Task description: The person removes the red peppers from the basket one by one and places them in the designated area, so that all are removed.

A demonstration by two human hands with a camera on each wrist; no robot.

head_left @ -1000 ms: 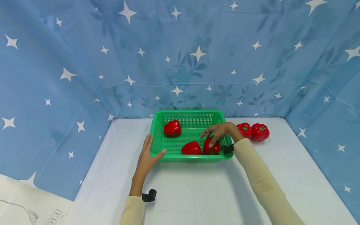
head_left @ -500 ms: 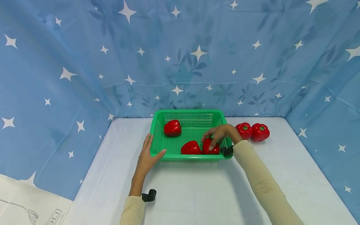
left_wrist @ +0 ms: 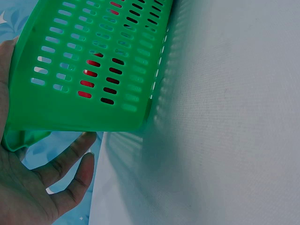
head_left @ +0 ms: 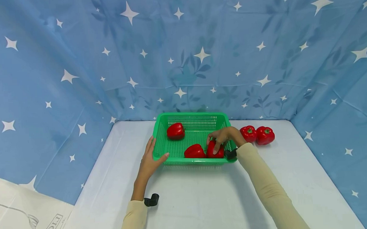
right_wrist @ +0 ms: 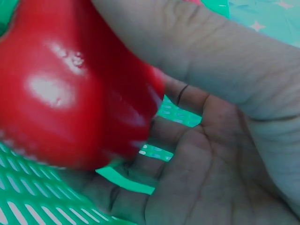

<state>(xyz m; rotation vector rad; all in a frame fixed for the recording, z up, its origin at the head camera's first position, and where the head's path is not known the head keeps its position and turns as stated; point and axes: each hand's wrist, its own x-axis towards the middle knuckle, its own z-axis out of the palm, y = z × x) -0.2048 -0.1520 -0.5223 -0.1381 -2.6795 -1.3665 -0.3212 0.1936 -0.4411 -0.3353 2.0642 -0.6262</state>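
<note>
A green plastic basket (head_left: 200,161) stands on the white table, holding three red bell peppers. My right hand (head_left: 223,136) reaches in over the right side and grips the bell pepper (head_left: 210,151) at the near right. In the right wrist view, thumb and fingers lie around that bell pepper (right_wrist: 70,98), close above the basket floor. A second bell pepper (head_left: 195,151) lies just left of it, another (head_left: 175,131) at the far left. My left hand (head_left: 148,163) is at the basket's left near corner, fingers extended along the outside, thumb by the rim.
Two more red bell peppers (head_left: 249,133) (head_left: 265,135) sit side by side on the table (head_left: 198,201), right of the basket. A blue curtain (head_left: 181,54) with white stars rises behind the table and along both sides.
My right hand's fingers have closed around the near right bell pepper, which has shifted very slightly left. My left hand stays in place at the basket.
</note>
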